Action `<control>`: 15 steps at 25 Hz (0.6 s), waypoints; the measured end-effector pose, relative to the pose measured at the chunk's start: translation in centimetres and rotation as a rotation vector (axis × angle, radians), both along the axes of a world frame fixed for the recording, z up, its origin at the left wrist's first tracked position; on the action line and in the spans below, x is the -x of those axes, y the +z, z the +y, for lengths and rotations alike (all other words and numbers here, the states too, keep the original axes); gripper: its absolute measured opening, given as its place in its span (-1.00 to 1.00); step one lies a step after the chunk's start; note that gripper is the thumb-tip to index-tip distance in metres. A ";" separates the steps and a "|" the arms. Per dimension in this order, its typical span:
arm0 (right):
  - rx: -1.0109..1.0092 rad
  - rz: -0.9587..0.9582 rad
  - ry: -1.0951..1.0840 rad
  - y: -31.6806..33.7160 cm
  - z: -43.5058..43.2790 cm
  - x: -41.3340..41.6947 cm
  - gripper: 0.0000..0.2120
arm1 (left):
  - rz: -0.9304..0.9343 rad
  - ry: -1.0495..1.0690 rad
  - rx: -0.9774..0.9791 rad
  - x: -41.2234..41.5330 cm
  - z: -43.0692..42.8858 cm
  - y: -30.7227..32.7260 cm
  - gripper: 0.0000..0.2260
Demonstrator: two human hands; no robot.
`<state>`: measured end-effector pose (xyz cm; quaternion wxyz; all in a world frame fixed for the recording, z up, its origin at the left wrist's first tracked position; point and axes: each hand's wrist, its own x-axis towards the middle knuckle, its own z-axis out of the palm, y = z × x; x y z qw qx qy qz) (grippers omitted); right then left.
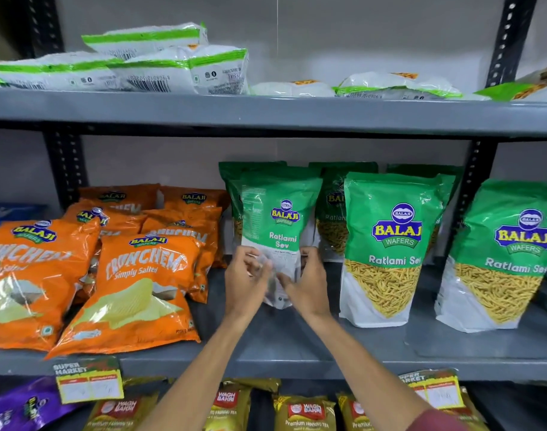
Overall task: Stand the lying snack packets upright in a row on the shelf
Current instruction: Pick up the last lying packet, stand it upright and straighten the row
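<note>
A green and white Ratlami Sev packet (278, 219) stands nearly upright in the middle of the grey middle shelf (297, 340). My left hand (245, 281) and my right hand (309, 281) both grip its lower end from either side. Its bottom looks lifted slightly off the shelf. Two more Ratlami Sev packets (387, 244) (502, 256) stand upright to its right. Other green packets (334, 209) stand behind them at the back.
Several orange Crunchem chip packets (132, 284) lean in rows on the left of the same shelf. White and green packets (160, 63) lie flat on the top shelf. Tea packets (303, 412) fill the shelf below. Black uprights (477, 194) flank the bay.
</note>
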<state>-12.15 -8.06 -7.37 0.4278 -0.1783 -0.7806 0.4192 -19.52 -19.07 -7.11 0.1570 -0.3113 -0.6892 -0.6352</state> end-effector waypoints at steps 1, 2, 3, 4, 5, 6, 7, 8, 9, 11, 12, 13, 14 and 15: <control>-0.032 0.003 -0.002 -0.1 -1.2 -0.3 -0.60 | -0.008 -0.074 -0.001 -0.6 -0.1 -0.2 -0.77; -0.048 0.010 0.028 -0.2 -2.5 -0.3 -0.63 | -0.033 -0.106 -0.011 -0.8 -0.2 -0.3 -0.73; -0.067 0.007 0.082 -0.3 -3.8 -0.3 -0.62 | -0.074 -0.113 -0.036 -0.7 -0.4 -0.2 -0.68; -0.100 0.006 0.155 -0.5 -5.0 -0.3 -0.60 | -0.125 -0.119 -0.069 -0.4 -0.8 -0.1 -0.64; -0.138 -0.011 0.246 -0.6 -5.9 -0.2 -0.55 | -0.181 -0.131 -0.101 0.1 -1.2 0.0 -0.62; -0.158 -0.034 0.335 -0.8 -6.4 0.0 -0.51 | -0.240 -0.145 -0.127 0.9 -1.7 0.0 -0.62; -0.152 -0.048 0.389 -0.6 -6.4 0.0 -0.51 | -0.301 -0.158 -0.151 1.8 -2.0 0.0 -0.63; -0.133 -0.023 0.389 -0.5 -6.0 0.0 -0.55 | -0.354 -0.147 -0.161 2.6 -2.2 0.1 -0.64; -0.114 0.050 0.328 -0.2 -5.6 -0.1 -0.62 | -0.381 -0.109 -0.156 3.4 -2.3 0.3 -0.65; -0.088 0.219 0.104 0.3 -4.2 -0.1 -0.70 | -0.391 -0.005 -0.137 4.7 -2.0 0.9 -0.71; -0.045 0.253 0.017 0.4 -3.2 0.1 -0.65 | -0.408 0.029 -0.147 5.1 -1.7 1.1 -0.73; 0.006 0.227 -0.013 0.5 -2.1 0.4 -0.56 | -0.434 0.040 -0.164 5.3 -1.4 1.4 -0.73; 0.075 0.139 0.023 0.6 -1.1 0.7 -0.46 | -0.457 0.047 -0.165 5.3 -1.2 1.5 -0.72; 0.155 0.021 0.103 0.5 -0.2 1.1 -0.40 | -0.463 0.058 -0.142 5.3 -1.1 1.4 -0.72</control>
